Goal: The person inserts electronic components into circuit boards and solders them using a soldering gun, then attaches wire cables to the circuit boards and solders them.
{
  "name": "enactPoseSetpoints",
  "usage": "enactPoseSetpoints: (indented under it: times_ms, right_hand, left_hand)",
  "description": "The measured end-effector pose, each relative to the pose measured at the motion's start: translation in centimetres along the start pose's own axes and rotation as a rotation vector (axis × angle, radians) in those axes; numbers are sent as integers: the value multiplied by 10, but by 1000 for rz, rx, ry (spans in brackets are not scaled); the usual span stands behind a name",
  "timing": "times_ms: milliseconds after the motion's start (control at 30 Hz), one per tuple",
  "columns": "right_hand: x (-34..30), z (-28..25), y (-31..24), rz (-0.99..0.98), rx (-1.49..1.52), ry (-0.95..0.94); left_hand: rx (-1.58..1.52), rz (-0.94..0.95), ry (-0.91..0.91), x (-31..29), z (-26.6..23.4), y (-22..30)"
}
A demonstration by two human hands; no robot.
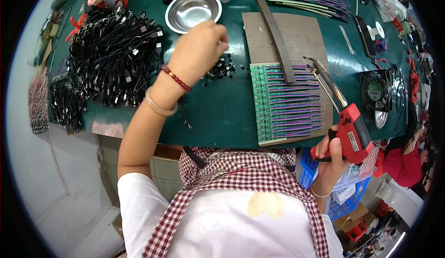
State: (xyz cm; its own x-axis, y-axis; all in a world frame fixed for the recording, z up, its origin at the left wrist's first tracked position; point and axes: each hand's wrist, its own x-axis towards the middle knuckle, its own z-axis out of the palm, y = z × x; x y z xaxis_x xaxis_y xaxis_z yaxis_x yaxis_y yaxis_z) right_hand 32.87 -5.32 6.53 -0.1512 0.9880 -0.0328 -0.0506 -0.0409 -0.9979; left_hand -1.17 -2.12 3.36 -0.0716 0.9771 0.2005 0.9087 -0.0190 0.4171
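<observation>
- Head view: the right hand (331, 153) is wrapped around the handle of a red soldering gun (354, 135), whose barrel slants forward and left from the grip.
- The panel of green circuit boards (263, 105) lies left of that grip, its long axis running near to far; its wires (296, 114) reach rightward, toward the gun.
- The right hand is nearer the wire ends; the left hand (201, 42) is nearer the panel's far end, which lies right of it and closer to the body.
- The left hand's fingers are curled; whether they pinch anything I cannot tell. Small black parts (221, 70) lie just beside it, a metal bowl (204, 9) beyond.
</observation>
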Motion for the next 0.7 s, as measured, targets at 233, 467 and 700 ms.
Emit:
enactPoseSetpoints:
  times_ms: [233,467,700]
  right_hand:
    - [2,6,-5,5,5,13]
    - [-1,19,-11,43,40,20]
    - [3,52,-16,234,-152,-272]
  left_hand:
    - [72,27,-64,-16,44,29]
    - [-44,-49,-102,-12,20,32]
    - [-1182,-472,-321,-86,5,116]
